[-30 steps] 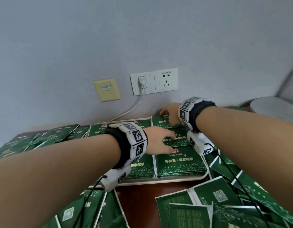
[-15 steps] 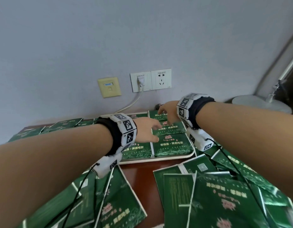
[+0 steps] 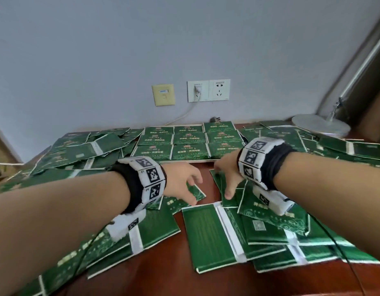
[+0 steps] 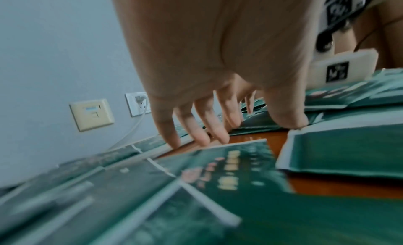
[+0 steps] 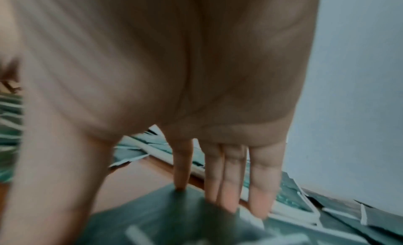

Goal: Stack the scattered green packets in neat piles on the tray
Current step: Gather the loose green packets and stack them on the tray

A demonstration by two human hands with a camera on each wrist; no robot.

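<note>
Left hand: we find the left hand [image 3: 180, 180] low over a printed packet [image 3: 184, 197] on the near table, fingers [image 4: 220, 128] spread and extended, gripping nothing.
Right hand: we find the right hand [image 3: 227, 174] with straight fingers [image 5: 231, 188] reaching down onto a dark packet [image 3: 228, 198]; we see no curl around it.
Tray: we note the tray [image 3: 191, 161] by the wall, carrying green packets in tidy rows [image 3: 190, 144].
Loose packets: we record scattered packets [image 3: 210, 231] overlapping on the wooden table [image 3: 163, 270], left, right and near.
Surroundings: we log wall sockets [image 3: 208, 90] and a lamp base [image 3: 319, 124].
</note>
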